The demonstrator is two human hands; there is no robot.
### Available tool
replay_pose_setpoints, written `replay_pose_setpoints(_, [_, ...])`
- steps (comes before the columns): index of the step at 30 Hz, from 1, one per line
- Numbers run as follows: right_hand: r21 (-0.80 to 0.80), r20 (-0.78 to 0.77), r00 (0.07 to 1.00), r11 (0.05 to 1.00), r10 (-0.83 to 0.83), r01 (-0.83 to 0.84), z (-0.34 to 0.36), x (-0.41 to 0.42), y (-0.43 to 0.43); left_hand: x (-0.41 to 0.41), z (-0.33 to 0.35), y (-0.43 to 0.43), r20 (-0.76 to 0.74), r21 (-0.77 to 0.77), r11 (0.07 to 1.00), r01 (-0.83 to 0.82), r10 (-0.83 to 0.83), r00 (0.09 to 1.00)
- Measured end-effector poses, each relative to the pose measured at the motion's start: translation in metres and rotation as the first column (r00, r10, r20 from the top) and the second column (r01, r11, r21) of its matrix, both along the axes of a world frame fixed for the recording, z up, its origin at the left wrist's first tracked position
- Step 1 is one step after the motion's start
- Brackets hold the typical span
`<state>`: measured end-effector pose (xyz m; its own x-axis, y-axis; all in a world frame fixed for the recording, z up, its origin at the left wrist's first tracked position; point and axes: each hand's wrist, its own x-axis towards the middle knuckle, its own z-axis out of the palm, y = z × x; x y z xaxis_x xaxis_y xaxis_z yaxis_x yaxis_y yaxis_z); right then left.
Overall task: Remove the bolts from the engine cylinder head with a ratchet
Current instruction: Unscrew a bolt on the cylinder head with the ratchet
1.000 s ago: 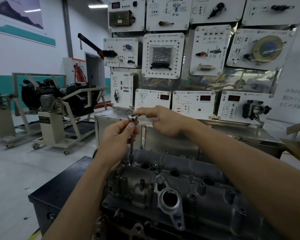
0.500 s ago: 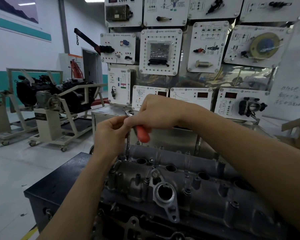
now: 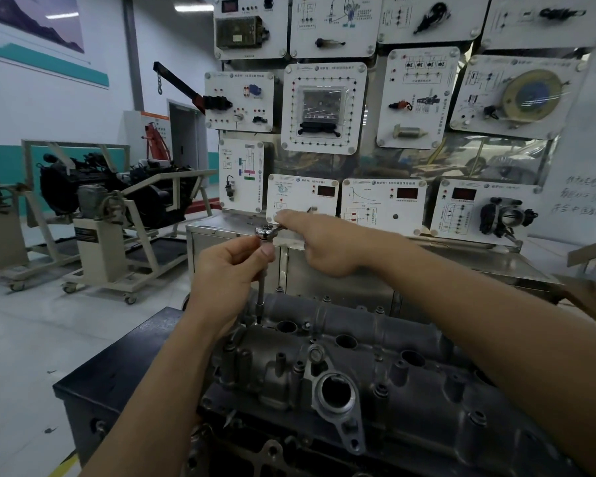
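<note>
Black surface (image 3: 124, 370) nearest, bearing grey cylinder head (image 3: 410, 390), long side running right. Bolts (image 3: 478, 417) seated along its near side. At its far left corner, upright extension (image 3: 261, 294), tip down on the casting. Higher, left hand (image 3: 227, 270) pinched round extension's top, thumb just under ratchet (image 3: 265, 232). Just beside, right hand (image 3: 327, 246) closed over ratchet's hidden handle, forefinger stretched toward its round end. Behind, steel cabinet (image 3: 358, 287); then wall of white panels (image 3: 324, 108). Far left, dark engine (image 3: 145, 197) on wheeled stand (image 3: 100, 249).

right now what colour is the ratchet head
The ratchet head is shiny silver, clearest in the head view.
</note>
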<state>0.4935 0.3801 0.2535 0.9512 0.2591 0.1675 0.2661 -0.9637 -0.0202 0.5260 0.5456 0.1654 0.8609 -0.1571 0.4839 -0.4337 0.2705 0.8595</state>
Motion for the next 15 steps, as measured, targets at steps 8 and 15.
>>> replay_pose_setpoints(8, [0.014, 0.050, 0.998, 0.999, 0.037, -0.038, -0.016, 0.012, -0.006, 0.000, 0.002, -0.001, 0.012, 0.093, 0.996, 0.003, -0.004, 1.000])
replay_pose_setpoints(15, [-0.156, 0.408, 0.913, 0.984, -0.016, 0.087, -0.013, -0.030, -0.006, -0.002, 0.001, -0.003, -0.017, 0.039, 0.996, -0.077, 0.078, 0.997])
